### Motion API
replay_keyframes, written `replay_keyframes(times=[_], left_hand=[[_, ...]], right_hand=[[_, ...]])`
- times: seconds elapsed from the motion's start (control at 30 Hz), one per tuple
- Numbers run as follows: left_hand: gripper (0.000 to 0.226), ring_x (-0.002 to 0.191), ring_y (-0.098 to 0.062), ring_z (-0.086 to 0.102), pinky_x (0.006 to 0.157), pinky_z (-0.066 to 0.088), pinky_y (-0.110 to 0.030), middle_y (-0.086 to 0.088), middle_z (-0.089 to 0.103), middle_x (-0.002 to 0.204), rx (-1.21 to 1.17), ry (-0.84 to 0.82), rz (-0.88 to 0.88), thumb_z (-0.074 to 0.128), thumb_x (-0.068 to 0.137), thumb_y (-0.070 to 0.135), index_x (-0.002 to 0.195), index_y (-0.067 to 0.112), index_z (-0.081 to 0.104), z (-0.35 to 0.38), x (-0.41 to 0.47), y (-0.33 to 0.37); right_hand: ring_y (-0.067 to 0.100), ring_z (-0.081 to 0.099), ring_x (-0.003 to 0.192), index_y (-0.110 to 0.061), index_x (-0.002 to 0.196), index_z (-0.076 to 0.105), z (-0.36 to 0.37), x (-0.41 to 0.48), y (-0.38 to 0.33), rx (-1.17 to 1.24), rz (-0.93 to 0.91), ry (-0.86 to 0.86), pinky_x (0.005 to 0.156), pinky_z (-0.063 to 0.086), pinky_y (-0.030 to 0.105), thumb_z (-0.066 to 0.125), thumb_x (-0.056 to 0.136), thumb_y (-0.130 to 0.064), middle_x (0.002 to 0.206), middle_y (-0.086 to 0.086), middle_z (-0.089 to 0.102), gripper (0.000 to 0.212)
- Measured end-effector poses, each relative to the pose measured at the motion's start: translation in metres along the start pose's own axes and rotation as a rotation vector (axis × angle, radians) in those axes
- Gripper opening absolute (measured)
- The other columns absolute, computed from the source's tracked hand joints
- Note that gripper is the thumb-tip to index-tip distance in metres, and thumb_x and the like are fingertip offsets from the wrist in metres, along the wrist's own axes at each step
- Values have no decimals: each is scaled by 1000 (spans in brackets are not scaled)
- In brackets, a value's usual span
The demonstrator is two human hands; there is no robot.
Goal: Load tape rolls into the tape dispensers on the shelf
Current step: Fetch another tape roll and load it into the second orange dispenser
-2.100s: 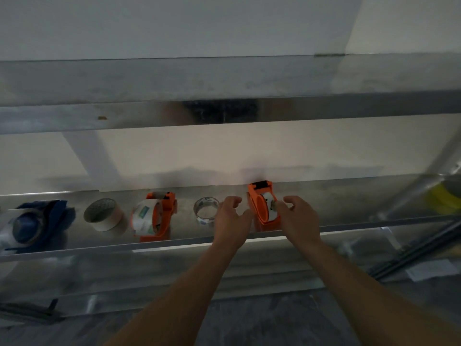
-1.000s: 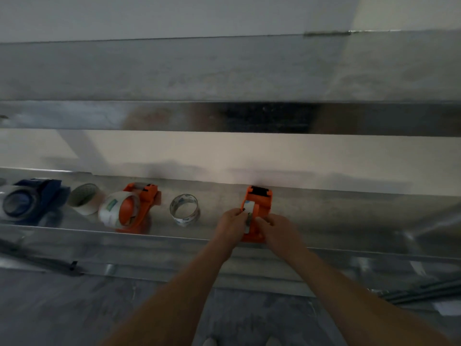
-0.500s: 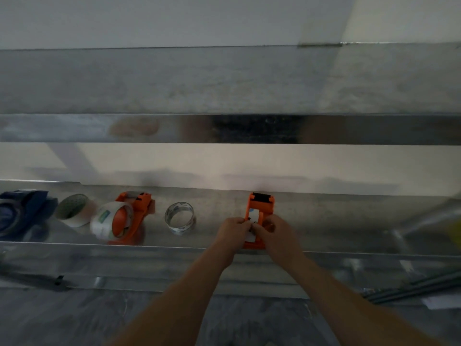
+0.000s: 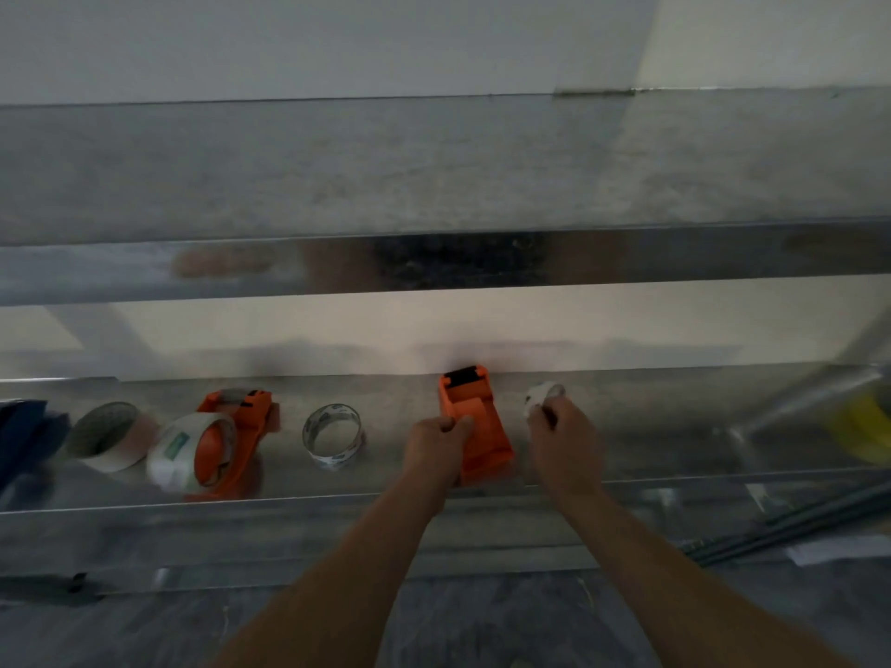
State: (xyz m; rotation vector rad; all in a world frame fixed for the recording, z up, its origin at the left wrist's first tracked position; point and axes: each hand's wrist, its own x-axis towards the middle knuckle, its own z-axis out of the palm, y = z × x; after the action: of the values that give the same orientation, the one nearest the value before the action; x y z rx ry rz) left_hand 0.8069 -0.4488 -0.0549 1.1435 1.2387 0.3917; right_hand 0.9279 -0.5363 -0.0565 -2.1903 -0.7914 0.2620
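An orange tape dispenser point(image 4: 482, 426) stands on the metal shelf point(image 4: 651, 426), its wheel bare. My left hand point(image 4: 436, 443) grips its left side. To its right, my right hand point(image 4: 561, 426) holds a small whitish piece point(image 4: 537, 396), blurred, perhaps an empty core or a wad of tape. A clear tape roll point(image 4: 332, 436) lies left of the dispenser. Further left a second orange dispenser point(image 4: 226, 441) carries a white roll, and a beige tape roll point(image 4: 108, 436) lies beside it.
A blue dispenser point(image 4: 24, 436) sits at the shelf's far left edge. A yellow object point(image 4: 863, 426) and a slanted metal post point(image 4: 810, 397) stand at the right. An upper shelf point(image 4: 434, 185) overhangs. Metal rods point(image 4: 795, 527) lie on the floor below right.
My right hand has drawn away to the right of the dispenser with a whitish piece in it. My left hand stays on the dispenser's left side.
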Motion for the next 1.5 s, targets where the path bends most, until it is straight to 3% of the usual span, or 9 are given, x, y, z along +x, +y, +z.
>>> replay_keyframes(times=[0.07,0.2,0.47,0.6,0.8,0.97,1.23,1.4,1.5], left_hand=[[29,54,-20,57,54,51,-33,-3,60,60,17,8,6,63,94,25,69,13,64,-3,1,1],[32,52,-15,49,48,35,-23,0,54,59,148,5,52,57,97,27,67,16,59,-5,1,5],[36,59,-19,51,59,40,-27,-1,54,61,346,-5,105,52,98,23,63,16,54,-13,-3,10],[31,61,-15,52,56,42,-26,0,55,66,321,-20,86,51,99,23,69,16,55,-14,-6,9],[27,83,-30,66,78,57,-45,-13,67,85,307,-2,69,53,97,29,89,6,66,-17,-9,8],[25,74,-13,58,58,43,-24,-1,64,87,374,50,108,54,97,31,103,9,65,-18,-7,8],[41,102,-17,56,83,39,-26,-2,60,124,471,196,272,56,93,39,127,17,55,-15,-14,17],[39,112,-20,56,88,42,-29,0,55,131,484,208,409,55,93,38,127,20,55,-9,-23,26],[33,106,-16,55,83,40,-27,2,52,127,462,210,525,56,91,34,122,21,55,-4,-30,29]], right_hand=[[20,52,60,-19,68,46,-12,6,3,-136,-81,20,53,35,31,49,94,-24,64,-1,52,27],[24,58,78,-16,85,66,-19,17,14,-579,-286,-113,64,44,32,49,94,-29,86,5,60,24],[24,55,105,-25,111,67,-6,13,30,-797,-292,-328,84,49,35,52,92,-29,121,4,61,25],[27,54,105,-23,111,68,-2,11,38,-706,-247,-353,86,48,34,52,91,-25,118,7,64,26],[28,57,95,-21,102,71,-2,9,36,-634,-236,-288,78,48,33,55,88,-23,105,8,68,21],[27,60,85,-22,84,70,-2,7,32,-558,-215,-250,73,48,32,56,85,-32,92,3,68,17],[14,63,80,-28,84,67,-1,4,19,-292,-154,-180,78,54,32,44,81,-41,91,-11,68,27],[7,57,92,-22,104,69,-10,-8,4,-109,-77,-112,82,42,22,58,92,-35,99,-11,63,21],[8,60,97,-21,116,68,-10,-15,5,1,-25,-58,83,44,24,50,90,-50,110,-7,68,43]])
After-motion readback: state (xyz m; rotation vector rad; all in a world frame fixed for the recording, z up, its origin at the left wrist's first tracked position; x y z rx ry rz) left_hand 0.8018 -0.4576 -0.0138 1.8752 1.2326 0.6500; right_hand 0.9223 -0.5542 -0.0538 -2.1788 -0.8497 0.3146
